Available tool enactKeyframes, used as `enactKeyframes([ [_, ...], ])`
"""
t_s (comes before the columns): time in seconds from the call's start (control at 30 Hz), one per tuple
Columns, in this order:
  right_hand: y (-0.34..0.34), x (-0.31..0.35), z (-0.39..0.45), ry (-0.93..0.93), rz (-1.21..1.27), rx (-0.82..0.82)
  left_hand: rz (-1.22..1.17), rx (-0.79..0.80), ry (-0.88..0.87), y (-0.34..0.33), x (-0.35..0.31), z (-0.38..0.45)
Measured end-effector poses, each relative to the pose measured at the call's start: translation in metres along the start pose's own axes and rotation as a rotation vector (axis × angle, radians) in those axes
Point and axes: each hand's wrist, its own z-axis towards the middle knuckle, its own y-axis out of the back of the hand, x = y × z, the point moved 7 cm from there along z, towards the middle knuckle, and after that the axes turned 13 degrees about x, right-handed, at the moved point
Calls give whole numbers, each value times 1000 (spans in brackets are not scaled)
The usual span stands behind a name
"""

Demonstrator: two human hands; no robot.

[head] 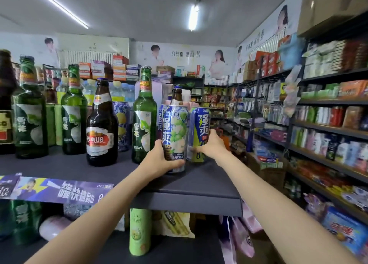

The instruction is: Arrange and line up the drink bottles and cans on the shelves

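On the dark top shelf (pixel 79 168) my left hand (pixel 160 158) grips the lower part of a tall silver can with a grape picture (pixel 174 128). Right beside it my right hand (pixel 211 144) grips a blue and yellow can (pixel 200 124). Both cans stand upright near the shelf's right end, almost touching. Just left of them stands a green beer bottle (pixel 144 120). A brown bottle with a red label (pixel 102 128) stands further left, then two more green bottles (pixel 73 114) (pixel 29 112). Another brown bottle's neck (pixel 177 94) rises behind the cans.
Purple patterned cans (pixel 122 124) stand behind the bottles. Under the shelf, a green can (pixel 140 232) and a pink can lying down (pixel 53 227) sit on the lower shelf. A purple banner (pixel 59 190) hangs on the shelf front. Stocked goods shelves (pixel 328 128) line the aisle on the right.
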Motion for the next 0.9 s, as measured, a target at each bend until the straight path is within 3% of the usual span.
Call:
enactKeyframes([
  [0.43, -8, -5, 38, -21, 5, 22, 60, -69, 37, 36, 8, -39],
  [0.5, 4, 2, 31, 24, 12, -108, 25, -81, 64, 39, 12, -39],
  [0.6, 26, 48, 6, 289, -10, -375, 1, -94, 103, 39, 16, -38],
  [0.7, 12, 95, 9, 429, -87, -251, -1, -112, 122, 38, 18, -37],
  [0.8, -16, 112, 21, 354, -176, -108, 83, -126, 160, 40, 15, -39],
  [0.9, -27, 111, 28, 291, -146, -107, 113, -146, 183, 40, 13, -42],
])
